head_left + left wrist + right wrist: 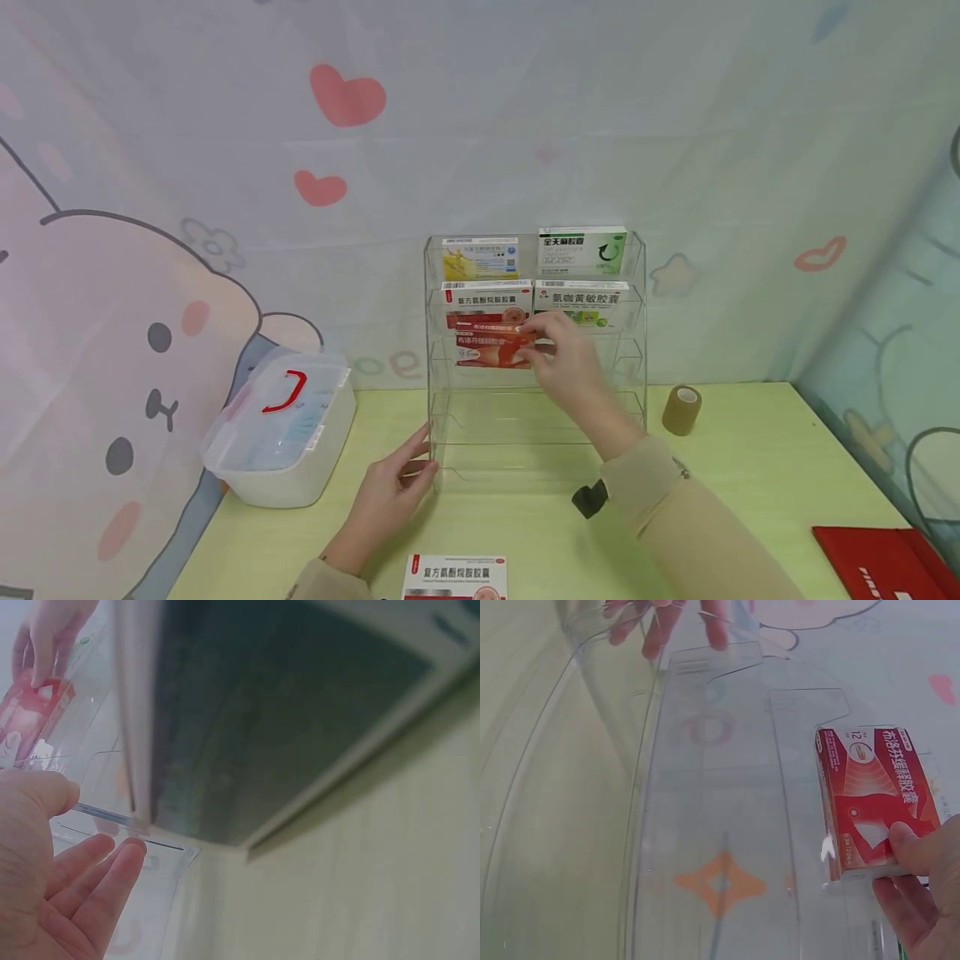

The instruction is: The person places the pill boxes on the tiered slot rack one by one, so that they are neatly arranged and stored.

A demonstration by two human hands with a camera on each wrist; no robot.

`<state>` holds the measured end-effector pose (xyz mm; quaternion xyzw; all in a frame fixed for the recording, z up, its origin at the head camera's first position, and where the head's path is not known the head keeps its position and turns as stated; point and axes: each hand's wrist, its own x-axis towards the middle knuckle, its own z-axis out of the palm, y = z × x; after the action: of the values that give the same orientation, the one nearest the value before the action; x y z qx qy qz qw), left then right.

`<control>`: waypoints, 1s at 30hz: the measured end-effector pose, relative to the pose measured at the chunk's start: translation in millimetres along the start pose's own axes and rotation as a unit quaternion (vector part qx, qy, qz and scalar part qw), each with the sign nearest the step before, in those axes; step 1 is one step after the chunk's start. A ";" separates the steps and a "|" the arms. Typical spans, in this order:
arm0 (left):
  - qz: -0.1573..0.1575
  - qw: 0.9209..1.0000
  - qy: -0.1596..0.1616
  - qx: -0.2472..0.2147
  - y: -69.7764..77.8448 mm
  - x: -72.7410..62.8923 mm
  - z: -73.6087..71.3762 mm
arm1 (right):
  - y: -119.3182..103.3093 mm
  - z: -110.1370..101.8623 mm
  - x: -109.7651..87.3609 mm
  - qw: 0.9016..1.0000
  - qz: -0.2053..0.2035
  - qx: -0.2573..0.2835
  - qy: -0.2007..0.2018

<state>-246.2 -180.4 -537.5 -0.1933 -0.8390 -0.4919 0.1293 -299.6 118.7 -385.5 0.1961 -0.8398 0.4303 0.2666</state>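
In the head view a clear acrylic rack [504, 417] with several tiers stands on the table. My right hand [564, 358] pinches a red medicine box [487, 347] by its right end, in front of the rack's middle tier. The right wrist view shows the thumb on the front of this red box [877, 799], with fingers beneath. My left hand [390, 492] rests against the rack's lower left side; its fingers look spread and loosely extended in the left wrist view [82, 892]. Above the red box, a white-and-red box [487, 298] and a white-and-green box [592, 296] sit side by side.
The top tier holds a yellow-and-white box [480, 259] and another green-and-white box [582, 252]. A white-and-red box [454, 578] lies at the front edge. Left stands a lidded plastic case [300, 450]; right are a brown bandage roll [682, 410] and a red pouch [877, 558].
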 end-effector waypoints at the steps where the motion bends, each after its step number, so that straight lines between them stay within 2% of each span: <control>1: 0.000 1.000 -0.001 0.000 0.2 0.1 0.0 | 0.2 1.0 -0.2 1.000 0.003 -0.002 -0.003; 9: -0.004 1.000 0.000 0.007 1.2 0.6 0.3 | 3.6 9.9 0.5 0.999 0.027 -0.005 -0.018; 16: -0.003 1.000 0.001 0.010 1.9 0.3 0.2 | 4.9 16.5 -2.3 1.000 0.009 0.003 -0.020; 30: -0.010 1.000 -0.004 0.009 0.6 0.4 0.5 | 12.6 24.0 -7.8 1.000 0.010 -0.005 -0.023</control>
<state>-246.2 -179.6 -537.1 -0.1858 -0.8458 -0.4847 0.1233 -307.3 106.6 -409.8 0.1960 -0.8497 0.4242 0.2441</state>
